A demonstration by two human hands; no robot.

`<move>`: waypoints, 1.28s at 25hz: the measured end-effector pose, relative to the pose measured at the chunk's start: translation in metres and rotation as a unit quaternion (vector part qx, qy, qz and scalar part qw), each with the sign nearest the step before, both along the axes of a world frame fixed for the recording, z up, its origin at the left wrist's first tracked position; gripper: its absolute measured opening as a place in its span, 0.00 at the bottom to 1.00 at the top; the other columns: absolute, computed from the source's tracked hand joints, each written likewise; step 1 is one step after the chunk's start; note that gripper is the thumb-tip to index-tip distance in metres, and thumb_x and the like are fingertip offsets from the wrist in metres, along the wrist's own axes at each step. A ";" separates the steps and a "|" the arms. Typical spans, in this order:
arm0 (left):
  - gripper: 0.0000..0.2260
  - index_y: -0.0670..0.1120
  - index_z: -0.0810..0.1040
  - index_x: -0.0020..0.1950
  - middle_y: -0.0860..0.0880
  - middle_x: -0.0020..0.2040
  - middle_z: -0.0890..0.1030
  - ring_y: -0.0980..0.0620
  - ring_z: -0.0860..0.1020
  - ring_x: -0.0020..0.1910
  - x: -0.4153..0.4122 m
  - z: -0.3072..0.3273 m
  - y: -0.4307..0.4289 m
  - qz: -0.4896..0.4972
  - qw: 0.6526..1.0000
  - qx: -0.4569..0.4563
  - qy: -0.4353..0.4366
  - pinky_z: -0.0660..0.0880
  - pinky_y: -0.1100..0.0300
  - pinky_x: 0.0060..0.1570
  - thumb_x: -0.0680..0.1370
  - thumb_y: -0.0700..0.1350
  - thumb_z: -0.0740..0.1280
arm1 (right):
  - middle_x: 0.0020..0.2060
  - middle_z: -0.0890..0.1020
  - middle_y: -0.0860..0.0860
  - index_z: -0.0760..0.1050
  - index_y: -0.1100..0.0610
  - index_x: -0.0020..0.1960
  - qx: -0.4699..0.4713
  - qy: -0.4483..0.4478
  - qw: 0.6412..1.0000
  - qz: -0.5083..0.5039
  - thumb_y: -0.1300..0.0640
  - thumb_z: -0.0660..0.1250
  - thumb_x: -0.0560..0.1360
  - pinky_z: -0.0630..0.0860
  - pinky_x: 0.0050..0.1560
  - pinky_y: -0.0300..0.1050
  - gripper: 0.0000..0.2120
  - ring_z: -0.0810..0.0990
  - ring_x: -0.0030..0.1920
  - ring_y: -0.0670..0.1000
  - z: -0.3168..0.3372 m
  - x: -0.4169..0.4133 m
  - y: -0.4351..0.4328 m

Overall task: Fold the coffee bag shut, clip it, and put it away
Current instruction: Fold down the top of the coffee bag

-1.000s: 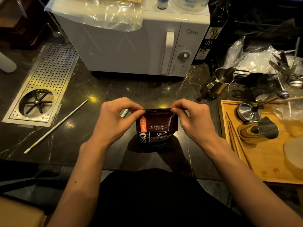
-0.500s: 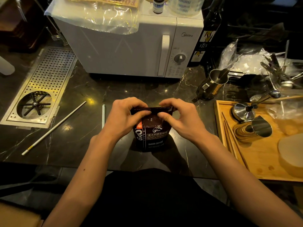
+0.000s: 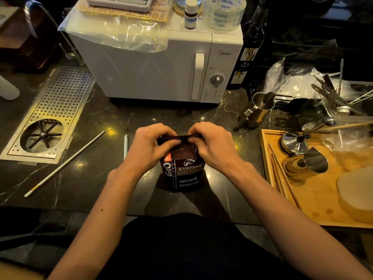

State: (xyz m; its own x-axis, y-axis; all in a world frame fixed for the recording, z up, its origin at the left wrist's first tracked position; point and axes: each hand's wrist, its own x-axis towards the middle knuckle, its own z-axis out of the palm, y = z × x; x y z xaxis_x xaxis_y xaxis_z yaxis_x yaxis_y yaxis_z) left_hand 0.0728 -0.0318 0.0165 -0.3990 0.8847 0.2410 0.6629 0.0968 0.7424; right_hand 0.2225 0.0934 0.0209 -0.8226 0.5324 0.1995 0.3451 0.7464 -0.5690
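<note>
as coffee bag (image 3: 182,172) stands, both hands pinch top.

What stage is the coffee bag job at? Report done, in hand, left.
Done: nothing finished. In hand: left hand and right hand pinch the coffee bag top, folding it while it stands on the counter. Left: clipping it, possibly with the pale strip beside it, then putting it away.

One coffee bag (image 3: 182,174). Two hands: left hand (image 3: 150,147), right hand (image 3: 215,145). One microwave (image 3: 157,65). One drip tray (image 3: 50,116). Two steel pitchers: (image 3: 259,109), (image 3: 311,163). One tamper (image 3: 294,143). One wooden tray (image 3: 314,207). One tape roll (image 3: 223,14). One small bottle (image 3: 190,14). One dark bottle (image 3: 247,57). Two sticks: white (image 3: 64,163), pale blue (image 3: 126,145).
</note>
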 end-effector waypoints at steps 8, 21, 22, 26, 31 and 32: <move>0.06 0.47 0.84 0.47 0.56 0.42 0.83 0.59 0.81 0.44 -0.001 -0.009 -0.015 0.070 0.993 0.012 -0.092 0.75 0.69 0.47 0.71 0.40 0.75 | 0.41 0.86 0.48 0.82 0.52 0.47 -0.074 0.038 0.997 -0.005 0.58 0.70 0.73 0.79 0.46 0.54 0.04 0.83 0.44 0.50 -0.006 0.007 0.006; 0.07 0.50 0.82 0.51 0.56 0.47 0.84 0.56 0.82 0.49 -0.002 -0.012 -0.013 0.072 0.983 0.003 -0.168 0.79 0.59 0.51 0.75 0.41 0.71 | 0.37 0.86 0.52 0.83 0.58 0.45 -0.127 0.121 0.983 -0.050 0.65 0.72 0.72 0.80 0.44 0.48 0.04 0.84 0.40 0.48 -0.009 0.016 0.012; 0.08 0.51 0.82 0.52 0.57 0.48 0.83 0.56 0.81 0.50 0.001 -0.013 -0.012 0.076 0.983 0.012 -0.165 0.78 0.59 0.52 0.75 0.42 0.72 | 0.37 0.85 0.52 0.83 0.59 0.45 -0.117 0.122 0.984 -0.049 0.66 0.72 0.72 0.79 0.43 0.47 0.04 0.83 0.39 0.48 -0.010 0.015 0.011; 0.04 0.48 0.83 0.46 0.55 0.42 0.82 0.54 0.80 0.44 0.010 -0.019 -0.004 0.098 0.985 0.054 -0.130 0.78 0.53 0.47 0.73 0.42 0.73 | 0.40 0.85 0.49 0.83 0.59 0.48 -0.101 0.129 0.986 -0.031 0.65 0.71 0.73 0.79 0.45 0.42 0.05 0.81 0.42 0.46 -0.011 0.016 0.008; 0.05 0.49 0.83 0.45 0.55 0.40 0.82 0.55 0.80 0.42 0.010 -0.018 -0.003 0.085 0.987 0.074 -0.118 0.77 0.58 0.44 0.72 0.40 0.74 | 0.40 0.83 0.47 0.83 0.59 0.46 -0.109 0.146 0.983 -0.013 0.64 0.72 0.73 0.77 0.46 0.39 0.03 0.81 0.43 0.45 -0.009 0.012 0.005; 0.05 0.49 0.83 0.45 0.55 0.41 0.82 0.55 0.81 0.42 0.012 -0.020 -0.004 0.095 0.984 0.075 -0.127 0.77 0.58 0.44 0.72 0.40 0.74 | 0.38 0.83 0.46 0.82 0.59 0.43 -0.111 0.153 0.982 -0.025 0.65 0.71 0.72 0.78 0.44 0.40 0.03 0.81 0.41 0.45 -0.010 0.009 0.004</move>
